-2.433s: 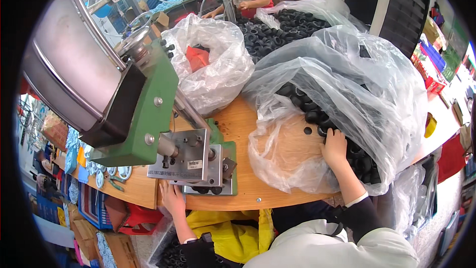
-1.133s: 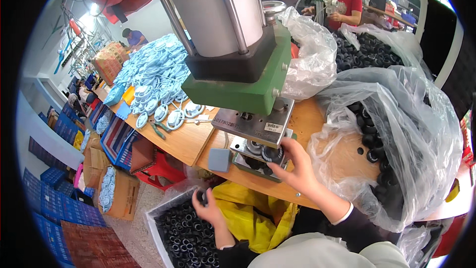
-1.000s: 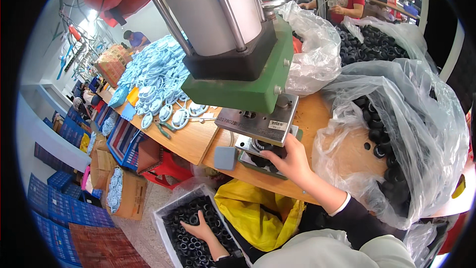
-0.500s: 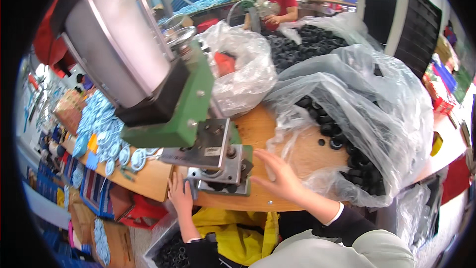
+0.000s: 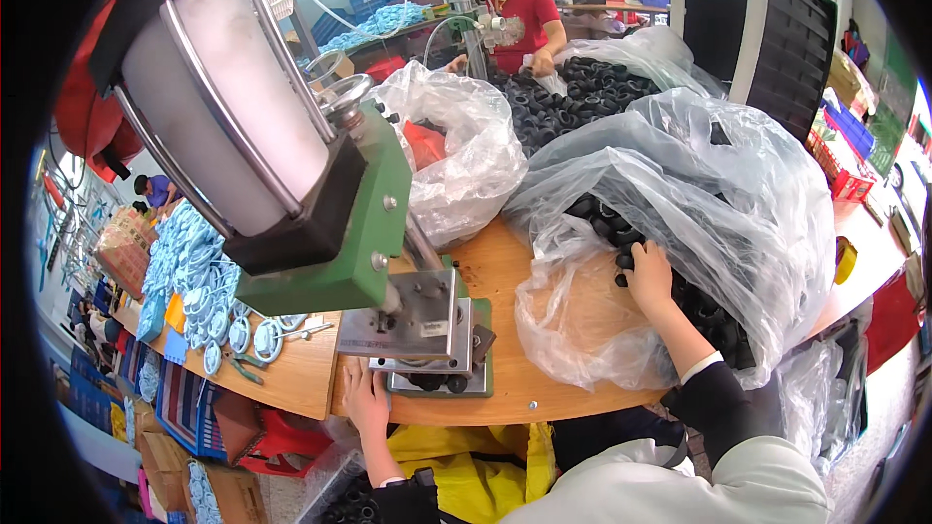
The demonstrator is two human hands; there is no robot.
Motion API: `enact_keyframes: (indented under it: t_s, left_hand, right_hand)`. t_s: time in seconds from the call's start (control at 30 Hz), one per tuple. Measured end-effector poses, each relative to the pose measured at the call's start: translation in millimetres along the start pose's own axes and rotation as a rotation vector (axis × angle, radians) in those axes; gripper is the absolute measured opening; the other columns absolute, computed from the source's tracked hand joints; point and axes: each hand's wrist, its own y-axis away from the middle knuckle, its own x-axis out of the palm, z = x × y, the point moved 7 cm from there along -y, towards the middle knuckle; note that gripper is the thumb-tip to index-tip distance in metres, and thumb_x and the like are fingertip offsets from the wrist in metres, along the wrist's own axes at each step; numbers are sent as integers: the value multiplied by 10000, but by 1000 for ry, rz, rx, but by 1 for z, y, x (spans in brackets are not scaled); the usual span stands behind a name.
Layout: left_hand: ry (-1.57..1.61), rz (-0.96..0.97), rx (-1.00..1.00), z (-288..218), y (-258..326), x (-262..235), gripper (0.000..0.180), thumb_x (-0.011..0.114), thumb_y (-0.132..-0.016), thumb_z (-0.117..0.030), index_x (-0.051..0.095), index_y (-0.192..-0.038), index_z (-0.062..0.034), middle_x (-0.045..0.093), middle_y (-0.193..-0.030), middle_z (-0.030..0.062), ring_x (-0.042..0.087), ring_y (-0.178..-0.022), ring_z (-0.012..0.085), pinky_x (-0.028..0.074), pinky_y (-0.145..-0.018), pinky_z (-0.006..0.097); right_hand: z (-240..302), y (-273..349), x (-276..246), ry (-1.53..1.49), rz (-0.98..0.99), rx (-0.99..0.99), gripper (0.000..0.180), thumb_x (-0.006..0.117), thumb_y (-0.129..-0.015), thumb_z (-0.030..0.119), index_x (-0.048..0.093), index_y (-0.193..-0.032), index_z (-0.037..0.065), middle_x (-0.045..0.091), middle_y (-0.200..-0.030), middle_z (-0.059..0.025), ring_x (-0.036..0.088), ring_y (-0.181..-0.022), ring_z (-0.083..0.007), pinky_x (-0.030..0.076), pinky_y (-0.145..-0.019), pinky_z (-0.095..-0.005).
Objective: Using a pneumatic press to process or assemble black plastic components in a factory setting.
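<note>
My right hand (image 5: pixel 652 281) is at the open mouth of a clear plastic bag (image 5: pixel 670 160) on the right. Its fingers are curled on one of the black round parts (image 5: pixel 614 225) spilling out there; the piece itself is mostly covered. My left hand (image 5: pixel 365 406) lies on the table edge with fingers stretched out, just left of the press's lower die (image 5: pixel 442 383), holding nothing. Above the die, the steel upper block (image 5: pixel 403 315) hangs from the green press head (image 5: pixel 354 233). Dark round pieces show in the die's front.
A grey-white cylinder (image 5: pixel 223 102) tops the press. Light-blue corded parts (image 5: pixel 199 277) and pliers (image 5: pixel 245 369) lie to the left. Another clear bag (image 5: pixel 466 150) stands behind the press. A person in red (image 5: pixel 529 24) works beyond a heap of black parts (image 5: pixel 573 92). Yellow cloth (image 5: pixel 466 461) hangs below.
My right hand has moved from beside the die to the black parts in the bag and closed there. The left hand stays near the die's left side. The view has shifted slightly.
</note>
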Motion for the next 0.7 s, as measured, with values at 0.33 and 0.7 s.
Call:
enact_keyframes:
  t_s: [0.33,0.7]
  left_hand:
    - [528,-349,174,-63,21,-63,567,602,-821,-214,432,-1322,-10,438,-1349,185,327,-1317,335,236,-1064,474]
    - [803,-541,103,-159,-31,-100,406,747,-686,-128,561,-1029,-17,634,-826,137,629,-725,288,483,-645,341]
  right_hand:
    - [36,47,-61,-1297,268,231,337,620,-836,57,532,-1161,52,577,-861,-56,586,-798,-102,496,-662,-262]
    - [137,94,-70,-1593,771,192,571,721,-690,-40,486,-1210,-61,593,-1128,-120,583,-1028,-184,446,-910,-300]
